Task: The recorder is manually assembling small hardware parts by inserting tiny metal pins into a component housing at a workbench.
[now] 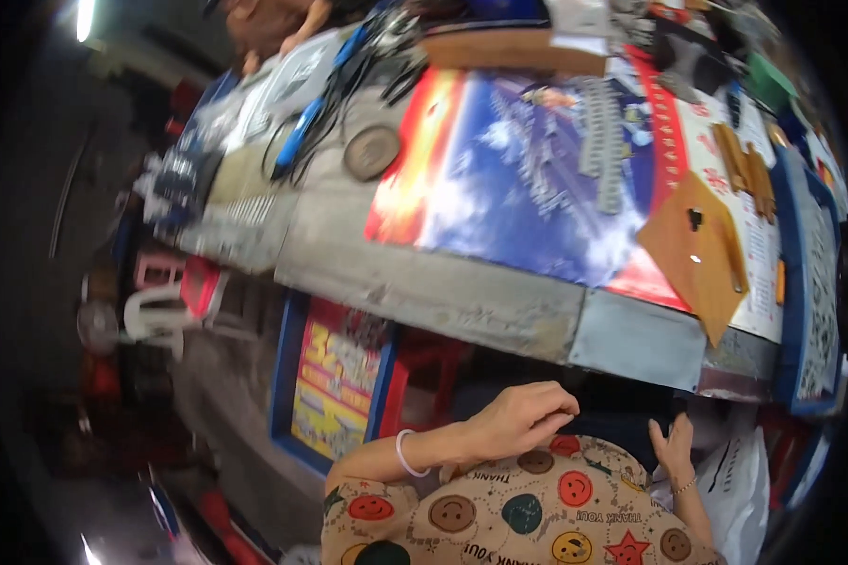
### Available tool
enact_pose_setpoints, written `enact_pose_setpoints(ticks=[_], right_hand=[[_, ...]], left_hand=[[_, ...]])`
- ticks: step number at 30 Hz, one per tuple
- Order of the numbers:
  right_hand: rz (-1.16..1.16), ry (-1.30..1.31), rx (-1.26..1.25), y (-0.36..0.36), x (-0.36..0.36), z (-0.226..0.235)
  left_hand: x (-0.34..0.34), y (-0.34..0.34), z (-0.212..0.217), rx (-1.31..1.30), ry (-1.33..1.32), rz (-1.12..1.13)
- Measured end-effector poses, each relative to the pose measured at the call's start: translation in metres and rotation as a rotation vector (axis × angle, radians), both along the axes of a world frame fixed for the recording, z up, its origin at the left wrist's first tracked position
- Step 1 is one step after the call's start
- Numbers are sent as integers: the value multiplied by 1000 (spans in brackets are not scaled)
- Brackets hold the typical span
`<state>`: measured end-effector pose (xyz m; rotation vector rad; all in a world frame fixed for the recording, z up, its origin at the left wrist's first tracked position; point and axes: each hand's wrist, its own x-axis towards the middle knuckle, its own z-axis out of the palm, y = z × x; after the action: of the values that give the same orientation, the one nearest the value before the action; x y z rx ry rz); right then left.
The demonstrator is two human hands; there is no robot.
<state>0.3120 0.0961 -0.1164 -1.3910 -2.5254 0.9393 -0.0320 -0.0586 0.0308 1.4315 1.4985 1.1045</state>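
My left hand [534, 417], with a pale bracelet on its wrist, is held in front of my body, just off the near edge of the worktable [424, 294]. Its fingers are curled in; whatever they may hold is hidden. My right hand [674, 448] is lower and to the right, beside a white plastic bag [737, 494]. Thumb and fingers stand apart there, with nothing seen between them. Nearest on the table are a brown diamond-shaped board [702, 268] with a small black piece on it, and a blue printed poster [499, 188] bearing grey ribbed strips [605, 141].
Several brown sticks [746, 174] and a blue tray of small parts [797, 282] sit at the right. A round brown disc [371, 153], a blue corded tool [299, 137] and a long wooden block [518, 52] lie farther off. Another blue tray [285, 377] stands below. A person [264, 24] is at far left.
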Motion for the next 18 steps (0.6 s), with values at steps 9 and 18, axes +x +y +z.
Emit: enact_pose_setpoints(ticks=[9, 18], right_hand=[[93, -394, 10, 3, -46, 67], [-174, 326, 551, 83, 2, 219]], left_hand=[[4, -63, -30, -265, -77, 390], [60, -36, -8, -386, -282, 260]])
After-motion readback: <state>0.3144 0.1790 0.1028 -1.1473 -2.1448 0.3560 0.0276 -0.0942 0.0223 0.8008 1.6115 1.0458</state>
